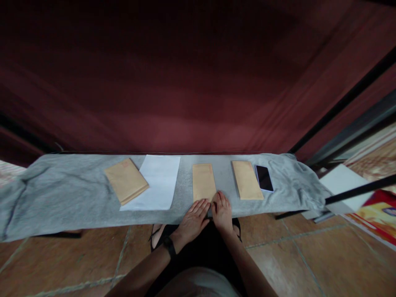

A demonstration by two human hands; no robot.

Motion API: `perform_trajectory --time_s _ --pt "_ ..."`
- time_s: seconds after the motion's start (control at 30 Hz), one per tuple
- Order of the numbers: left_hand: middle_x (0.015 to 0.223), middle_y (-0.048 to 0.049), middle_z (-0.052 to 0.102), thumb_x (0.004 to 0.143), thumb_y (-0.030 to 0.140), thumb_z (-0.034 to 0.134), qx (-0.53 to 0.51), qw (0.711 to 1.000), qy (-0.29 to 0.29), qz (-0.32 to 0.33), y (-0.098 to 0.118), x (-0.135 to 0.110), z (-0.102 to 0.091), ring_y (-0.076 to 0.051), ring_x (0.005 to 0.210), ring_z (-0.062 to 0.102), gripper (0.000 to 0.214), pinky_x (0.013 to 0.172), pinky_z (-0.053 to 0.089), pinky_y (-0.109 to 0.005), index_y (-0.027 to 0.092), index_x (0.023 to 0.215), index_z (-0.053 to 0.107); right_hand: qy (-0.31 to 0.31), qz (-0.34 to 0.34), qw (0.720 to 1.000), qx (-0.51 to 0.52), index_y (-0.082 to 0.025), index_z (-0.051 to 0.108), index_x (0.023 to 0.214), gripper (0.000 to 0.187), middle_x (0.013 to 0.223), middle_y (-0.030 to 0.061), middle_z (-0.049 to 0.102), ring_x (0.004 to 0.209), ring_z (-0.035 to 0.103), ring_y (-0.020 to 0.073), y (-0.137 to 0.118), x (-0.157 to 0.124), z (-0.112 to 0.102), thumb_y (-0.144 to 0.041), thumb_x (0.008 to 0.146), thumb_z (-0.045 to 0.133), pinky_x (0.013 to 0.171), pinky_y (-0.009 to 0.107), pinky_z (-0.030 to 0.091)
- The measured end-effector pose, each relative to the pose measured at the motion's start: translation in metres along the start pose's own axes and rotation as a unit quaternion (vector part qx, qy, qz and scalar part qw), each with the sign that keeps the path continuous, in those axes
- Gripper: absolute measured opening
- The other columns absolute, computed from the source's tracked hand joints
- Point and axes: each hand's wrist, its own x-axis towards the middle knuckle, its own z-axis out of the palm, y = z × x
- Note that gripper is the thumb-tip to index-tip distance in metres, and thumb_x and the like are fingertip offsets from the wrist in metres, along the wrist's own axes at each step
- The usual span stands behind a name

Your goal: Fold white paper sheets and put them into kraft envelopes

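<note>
A brown paper envelope (204, 179) lies upright in front of me on a grey cloth (222, 173). My left hand (193, 218) rests on its near edge, the fingers stretched out flat. Beside it, my right hand (222, 211) lies at the envelope's near right corner with its fingers laid flat and close together. Both hands cover the near end of the envelope, so that part is hidden. To the right is another brown envelope (247, 180), slightly tilted. A stack of brown envelopes (126, 180) sits at the left, partly over white paper sheets (161, 181).
A phone (264, 178) with a dark screen lies right of the right-hand envelope. A dark red panel (192, 103) rises behind the cloth-covered surface. Black metal bars stand on the right, near a red and yellow box (379, 212). Brown tiles (278, 255) cover the floor.
</note>
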Motion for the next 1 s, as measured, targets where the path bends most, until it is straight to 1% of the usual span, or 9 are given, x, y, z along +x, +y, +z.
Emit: perform_trajectory --time_s 0.2,0.33,0.43,0.53,0.63,0.77,0.9,0.97,1.0 --pt "0.158 -0.0119 0.042 0.101 0.036 0.046 0.001 0.999 0.029 -0.031 0.001 -0.006 0.002 -0.024 0.146 0.039 0.057 0.119 0.036 -0.044 0.018 0.154 0.034 0.008 0.097 0.995 0.032 -0.015 0.064 0.115 0.03 0.118 0.0165 0.064 0.111 0.056 0.0288 -0.008 0.018 -0.004 -0.022 0.092 0.048 0.096 0.046 0.045" --pt "0.157 -0.0118 0.043 0.101 0.038 0.048 0.004 0.999 0.032 -0.033 0.005 -0.004 -0.001 -0.024 0.146 0.039 0.057 0.119 0.036 -0.045 0.018 0.153 0.035 0.012 0.17 0.974 0.15 -0.017 0.066 0.096 0.02 0.104 0.0146 0.066 0.105 0.056 0.029 -0.008 0.03 -0.007 -0.02 0.083 0.052 0.098 0.047 0.043" --pt "0.157 -0.0122 0.043 0.101 0.038 0.049 0.007 0.999 0.032 -0.031 0.005 -0.004 -0.002 -0.024 0.147 0.038 0.057 0.119 0.036 -0.045 0.018 0.153 0.036 0.014 0.194 0.96 0.204 -0.019 0.064 0.088 0.014 0.096 0.0125 0.066 0.099 0.059 0.028 -0.004 0.037 -0.007 -0.022 0.079 0.054 0.097 0.047 0.044" --pt "0.157 -0.0132 0.043 0.1 0.038 0.049 0.011 0.999 0.037 -0.031 0.006 -0.004 0.0 -0.025 0.147 0.038 0.059 0.119 0.036 -0.045 0.017 0.153 0.035 0.012 0.216 0.946 0.242 -0.02 0.062 0.088 0.014 0.089 0.0104 0.067 0.089 0.062 0.0254 -0.001 0.039 -0.005 -0.027 0.079 0.054 0.089 0.043 0.05" --pt "0.158 -0.0143 0.041 0.1 0.038 0.05 0.012 0.999 0.038 -0.032 0.006 -0.005 0.002 -0.025 0.147 0.037 0.062 0.12 0.035 -0.046 0.016 0.154 0.032 -0.006 0.24 0.923 0.3 -0.02 0.062 0.097 0.023 0.08 0.005 0.069 0.072 0.065 0.0208 -0.003 0.037 0.0 -0.034 0.083 0.052 0.071 0.035 0.056" --pt "0.159 -0.0132 0.039 0.101 0.036 0.047 0.002 0.999 0.039 -0.036 0.007 -0.007 0.001 -0.025 0.148 0.034 0.063 0.121 0.034 -0.047 0.018 0.157 0.025 -0.027 0.263 0.89 0.371 -0.018 0.06 0.111 0.037 0.07 0.0001 0.067 0.053 0.061 0.0171 -0.01 0.036 0.0 -0.043 0.084 0.05 0.05 0.03 0.055" --pt "0.162 -0.011 0.035 0.103 0.032 0.041 -0.012 0.998 0.05 -0.044 0.006 -0.012 -0.003 -0.024 0.15 0.032 0.061 0.121 0.034 -0.047 0.021 0.159 0.02 0.006 0.279 0.868 0.41 -0.018 0.062 0.111 0.044 0.075 0.0001 0.067 0.054 0.06 0.0144 0.008 0.053 -0.026 -0.051 0.083 0.052 0.051 0.029 0.058" --pt "0.162 -0.0111 0.035 0.104 0.032 0.039 -0.019 0.997 0.059 -0.054 0.004 -0.014 -0.004 -0.024 0.149 0.032 0.06 0.12 0.035 -0.046 0.022 0.16 0.018 0.075 0.306 0.844 0.434 -0.017 0.062 0.113 0.052 0.071 -0.0029 0.063 0.053 0.058 0.0134 0.031 0.065 -0.05 -0.053 0.076 0.059 0.054 0.031 0.059" --pt "0.162 -0.0112 0.035 0.104 0.032 0.038 -0.023 0.996 0.062 -0.057 0.004 -0.015 -0.004 -0.024 0.149 0.033 0.06 0.12 0.035 -0.046 0.023 0.16 0.018 0.097 0.312 0.841 0.43 -0.016 0.062 0.115 0.055 0.073 -0.0028 0.063 0.054 0.058 0.0129 0.045 0.07 -0.064 -0.053 0.074 0.061 0.055 0.031 0.06"
